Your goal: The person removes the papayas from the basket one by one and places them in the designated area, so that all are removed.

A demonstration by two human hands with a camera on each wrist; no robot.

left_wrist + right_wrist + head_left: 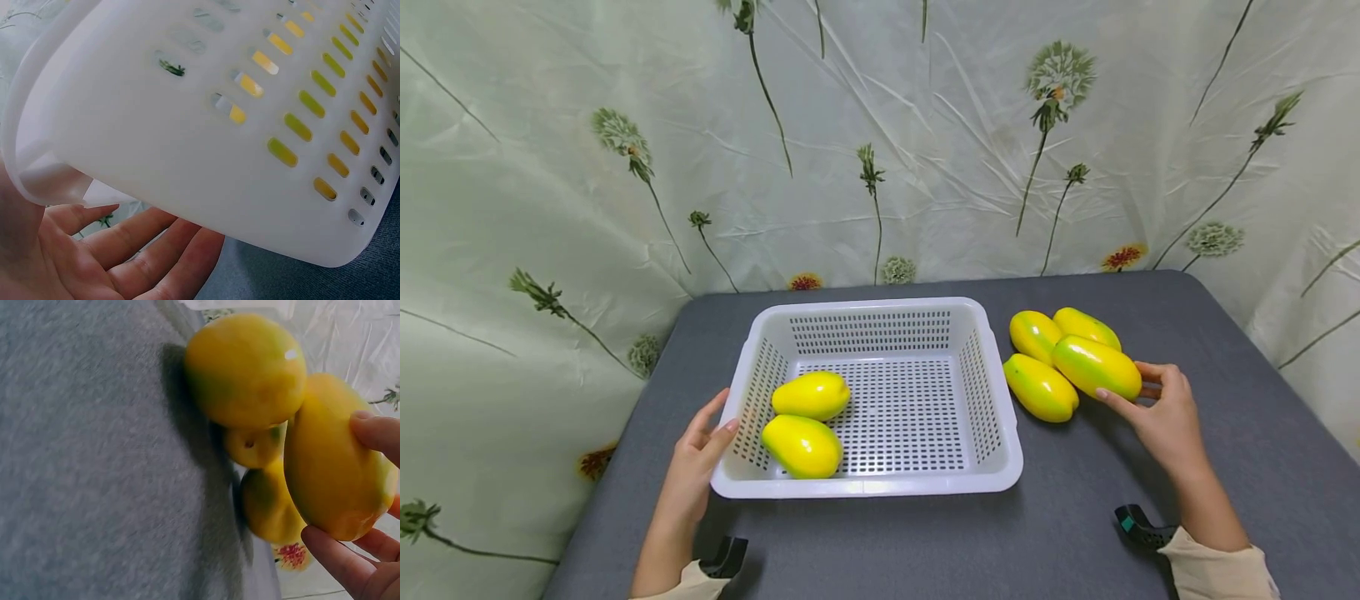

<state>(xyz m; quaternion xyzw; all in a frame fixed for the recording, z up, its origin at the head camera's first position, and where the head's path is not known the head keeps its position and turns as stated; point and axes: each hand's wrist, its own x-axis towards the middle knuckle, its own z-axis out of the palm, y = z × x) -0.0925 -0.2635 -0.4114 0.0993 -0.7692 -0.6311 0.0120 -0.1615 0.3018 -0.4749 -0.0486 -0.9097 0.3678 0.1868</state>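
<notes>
Head view shows a person's right grip (1165, 412) curled round one end of a yellow-green fruit (1096, 367), thumb at the near side and fingers at the far side. Three more fruits (1041, 387) lie in a cluster left of this grip on the grey counter (925, 546); whether the held one touches them cannot be told. Well to the left, across the white perforated basket (887, 487), the left grip (692, 458) holds that basket's left side, its thumb lapped over the rim. Two yellow fruits (811, 396) lie inside, just right of the left grip, one nearer the person than the other. In the left wrist view, the fingers reach along the outside of the wall, with yellow and green showing through its slots. In the right wrist view, thumb and fingertips pinch the fruit, and the other three sit to the left of the grip. Dark wrist devices (1142, 529) and pale sleeves (1217, 571) are behind both grips; beyond them hangs a flower-printed cloth (955, 183).
</notes>
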